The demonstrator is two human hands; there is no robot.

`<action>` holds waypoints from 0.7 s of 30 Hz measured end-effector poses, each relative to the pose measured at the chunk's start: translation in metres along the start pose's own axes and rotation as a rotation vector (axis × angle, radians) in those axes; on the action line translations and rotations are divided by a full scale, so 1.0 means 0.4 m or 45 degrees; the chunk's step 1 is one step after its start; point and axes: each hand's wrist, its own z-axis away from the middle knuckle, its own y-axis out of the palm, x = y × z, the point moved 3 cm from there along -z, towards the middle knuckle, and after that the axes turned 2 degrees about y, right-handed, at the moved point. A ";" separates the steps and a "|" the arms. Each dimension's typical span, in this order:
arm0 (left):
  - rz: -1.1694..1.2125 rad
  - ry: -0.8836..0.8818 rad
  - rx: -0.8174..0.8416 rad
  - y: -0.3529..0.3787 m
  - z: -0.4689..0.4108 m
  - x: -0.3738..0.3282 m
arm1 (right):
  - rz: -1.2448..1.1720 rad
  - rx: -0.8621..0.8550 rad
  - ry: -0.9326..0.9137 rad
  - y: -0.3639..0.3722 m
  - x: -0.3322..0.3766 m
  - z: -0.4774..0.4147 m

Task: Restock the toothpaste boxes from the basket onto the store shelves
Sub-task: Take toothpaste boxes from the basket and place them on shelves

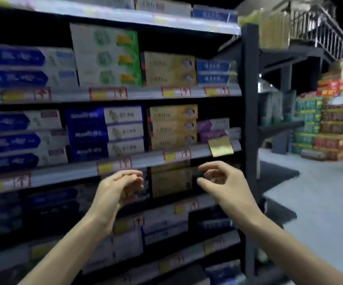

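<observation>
The yellow toothpaste boxes (171, 183) sit in the dim bay under the shelf rail (63, 173), stacked flat, with their long axis running left to right along the shelf front. They lie directly between the 2 hands and slightly farther in. The left hand (121, 187) is just beside their left end and the right hand (221, 182) just beside their right end, so neither is clearly nearer.

Both hands hold nothing. Their fingers are loosely curled, with each thumb apart from the fingers, as if framing the stack.

The boxes look rigid and light, with mustard-yellow faces and dark print blurred past reading. A matching stack of 3 (172, 126) stands on the shelf above. The basket is not in view.

Any next grasp or nudge would likely come in from the 2 ends.
</observation>
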 end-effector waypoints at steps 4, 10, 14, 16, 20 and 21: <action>-0.045 -0.053 0.011 -0.048 0.103 0.174 | 0.128 0.055 0.159 0.050 -0.122 0.153; -0.141 -0.253 0.038 -0.114 0.248 0.425 | 0.185 0.202 0.327 0.148 -0.279 0.346; -0.404 -0.250 0.101 -0.164 0.339 0.568 | 0.383 0.275 0.372 0.204 -0.403 0.444; -0.686 -0.192 0.143 -0.197 0.383 0.653 | 0.603 0.354 0.337 0.227 -0.493 0.492; -1.469 -0.170 0.216 -0.271 0.470 0.809 | 1.049 0.606 0.345 0.247 -0.696 0.605; -1.642 -0.166 0.250 -0.289 0.487 0.846 | 1.173 0.632 0.301 0.243 -0.736 0.631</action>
